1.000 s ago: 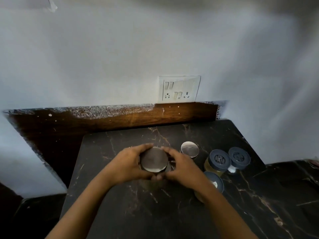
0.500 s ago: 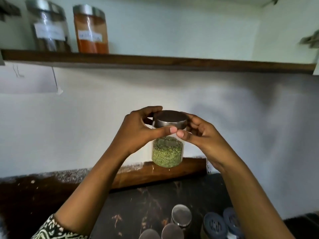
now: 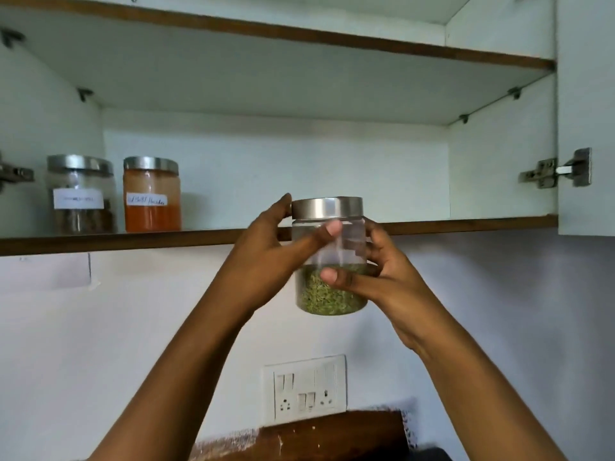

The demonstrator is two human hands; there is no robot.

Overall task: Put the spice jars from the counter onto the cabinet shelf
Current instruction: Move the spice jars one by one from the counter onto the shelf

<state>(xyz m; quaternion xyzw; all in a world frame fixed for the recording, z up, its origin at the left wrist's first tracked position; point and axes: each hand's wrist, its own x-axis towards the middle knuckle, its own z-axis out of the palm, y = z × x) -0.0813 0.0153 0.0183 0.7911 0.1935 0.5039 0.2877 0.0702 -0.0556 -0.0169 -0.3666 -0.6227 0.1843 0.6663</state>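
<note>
A clear jar with a steel lid and green seeds in its lower part [image 3: 327, 299] hangs upright in front of the cabinet shelf's brown front edge [image 3: 133, 239]. My left hand [image 3: 266, 257] grips its left side, thumb across the glass. My right hand [image 3: 376, 274] grips its right side, thumb on the front. The lid reaches just above shelf level. On the shelf at the left stand two steel-lidded jars: one with dark contents and a white label [image 3: 81, 194], one with orange powder [image 3: 152, 194].
The shelf is bare to the right of the orange jar up to the cabinet side wall [image 3: 499, 168]. An upper shelf [image 3: 266, 71] lies overhead. The open door with hinge [image 3: 562, 169] is at right. A switch socket plate [image 3: 306, 387] sits on the wall below.
Both hands lifted the green-seed jar from the counter up to the shelf's front edge. The view tilted upward, so the counter and its remaining jars left the frame.
</note>
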